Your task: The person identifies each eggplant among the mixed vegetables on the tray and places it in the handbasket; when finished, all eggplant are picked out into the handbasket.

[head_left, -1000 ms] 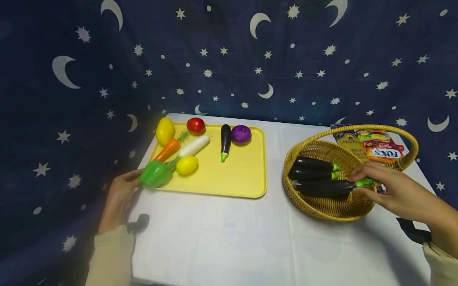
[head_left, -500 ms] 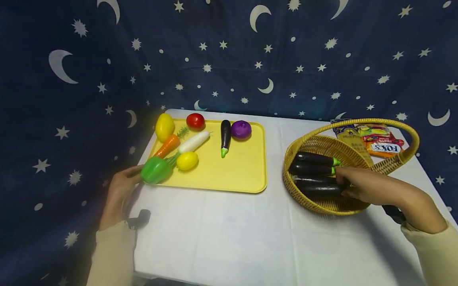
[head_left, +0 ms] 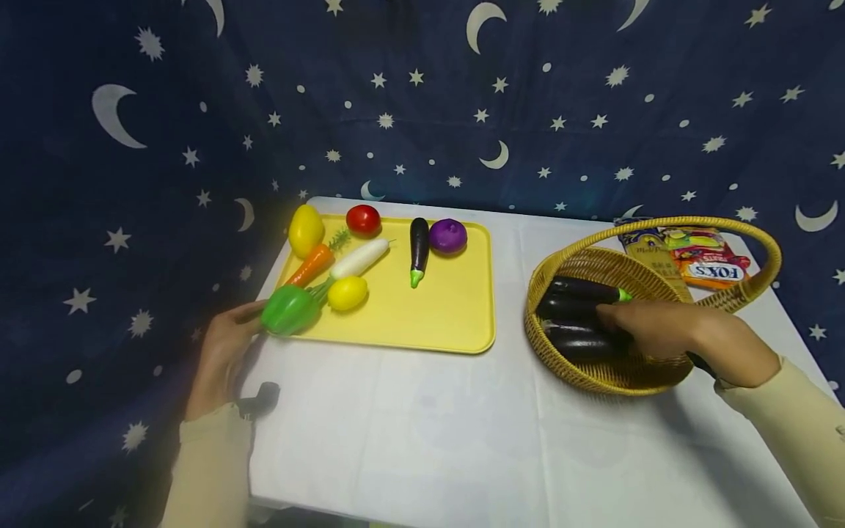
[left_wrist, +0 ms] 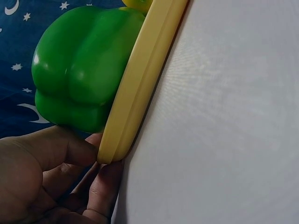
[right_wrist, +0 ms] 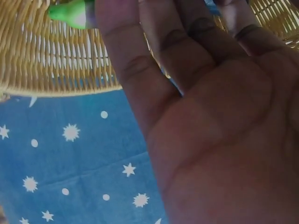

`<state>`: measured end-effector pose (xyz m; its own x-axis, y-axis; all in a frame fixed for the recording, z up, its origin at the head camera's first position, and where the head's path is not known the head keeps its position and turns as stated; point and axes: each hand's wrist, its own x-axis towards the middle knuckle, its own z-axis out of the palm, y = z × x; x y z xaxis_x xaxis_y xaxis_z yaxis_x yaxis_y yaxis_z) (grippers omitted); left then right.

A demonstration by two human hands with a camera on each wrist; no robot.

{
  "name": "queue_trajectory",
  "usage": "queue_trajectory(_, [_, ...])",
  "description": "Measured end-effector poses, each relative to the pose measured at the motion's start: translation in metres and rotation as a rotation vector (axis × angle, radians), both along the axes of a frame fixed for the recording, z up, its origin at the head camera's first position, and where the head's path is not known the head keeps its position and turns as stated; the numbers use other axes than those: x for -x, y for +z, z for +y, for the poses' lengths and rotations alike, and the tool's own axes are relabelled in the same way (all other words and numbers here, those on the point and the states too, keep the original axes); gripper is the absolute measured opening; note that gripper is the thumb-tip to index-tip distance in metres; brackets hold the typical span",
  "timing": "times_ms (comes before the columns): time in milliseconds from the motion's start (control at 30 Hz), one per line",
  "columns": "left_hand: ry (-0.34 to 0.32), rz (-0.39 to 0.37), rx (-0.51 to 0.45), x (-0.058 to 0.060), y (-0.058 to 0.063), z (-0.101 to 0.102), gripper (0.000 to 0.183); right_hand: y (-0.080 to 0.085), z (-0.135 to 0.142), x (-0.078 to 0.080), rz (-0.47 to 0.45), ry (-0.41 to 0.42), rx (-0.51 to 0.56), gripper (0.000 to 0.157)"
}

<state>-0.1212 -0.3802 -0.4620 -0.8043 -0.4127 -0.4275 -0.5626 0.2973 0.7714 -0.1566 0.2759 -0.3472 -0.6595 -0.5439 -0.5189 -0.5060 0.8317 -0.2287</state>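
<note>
At the near left corner of a yellow tray [head_left: 422, 323], my left hand [head_left: 227, 345] pinches the rim, thumb on one side and fingers on the other in the left wrist view. A green bell pepper [left_wrist: 84, 70] lies on the tray right above the thumb. On the right, my right hand [head_left: 686, 334] reaches into a wicker basket [head_left: 561, 374] with its fingertips at several dark eggplants [head_left: 581, 345]. Its fingers [right_wrist: 135, 70] look extended in the right wrist view, the tips cut off at the top. A green eggplant stem [right_wrist: 72, 13] shows beside them.
Also on the tray are a carrot [head_left: 310, 265], white radish [head_left: 359, 259], lemon [head_left: 347, 293], yellow mango-shaped fruit [head_left: 306, 231], tomato [head_left: 363, 220], small eggplant [head_left: 419, 249] and purple onion [head_left: 448, 237]. Snack packets [head_left: 709, 264] lie behind the basket's arched handle [head_left: 700, 221].
My right hand has let go of the nearest eggplant's stem end and moved left, deeper over the eggplants, fingers straighter. The left hand stays at the tray corner.
</note>
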Motion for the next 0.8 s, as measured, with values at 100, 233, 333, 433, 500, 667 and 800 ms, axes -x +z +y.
queue_trajectory(100, [0.005,0.003,-0.003,0.001,0.0,0.0,0.056,-0.002,0.0,0.002,0.0,-0.001,0.004,0.071])
queue_trajectory(233, [0.014,0.007,-0.014,0.002,0.001,-0.001,0.056,-0.008,0.002,0.003,0.033,0.007,0.017,0.071])
queue_trajectory(333, [0.016,0.019,-0.016,0.002,0.001,-0.002,0.056,-0.013,0.005,0.003,0.067,0.006,0.027,0.073])
queue_trajectory(433, [0.008,0.036,-0.008,0.003,0.0,-0.002,0.056,-0.018,0.007,0.001,0.086,0.002,0.071,0.062])
queue_trajectory(500, [-0.002,0.049,-0.003,0.003,0.0,-0.001,0.056,-0.022,0.009,-0.001,0.088,-0.01,0.111,0.053])
queue_trajectory(667, [-0.01,0.047,-0.004,0.002,-0.002,-0.001,0.056,-0.025,0.011,-0.006,0.138,-0.06,0.243,0.036])
queue_trajectory(800, [-0.019,0.035,-0.006,0.001,-0.001,-0.002,0.057,-0.024,0.007,-0.006,0.289,-0.097,0.308,0.026])
